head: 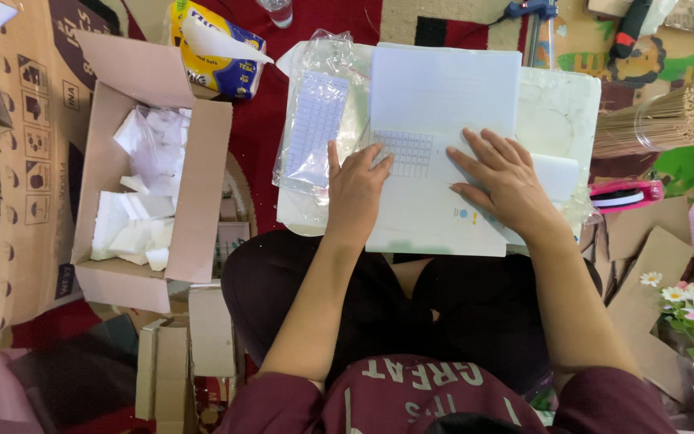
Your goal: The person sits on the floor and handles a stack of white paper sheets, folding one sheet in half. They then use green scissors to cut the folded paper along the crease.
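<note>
My left hand and right hand press flat, fingers spread and gripping nothing, on white paper at the white board's near edge; open cardboard box left, red carpet beneath.

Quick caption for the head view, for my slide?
Both hands, left hand and right hand, press flat on a white sheet beside an open cardboard box.

My head camera is looking straight down, close over my lap; the paper is lying toward twelve o'clock, my knees at six.
</note>
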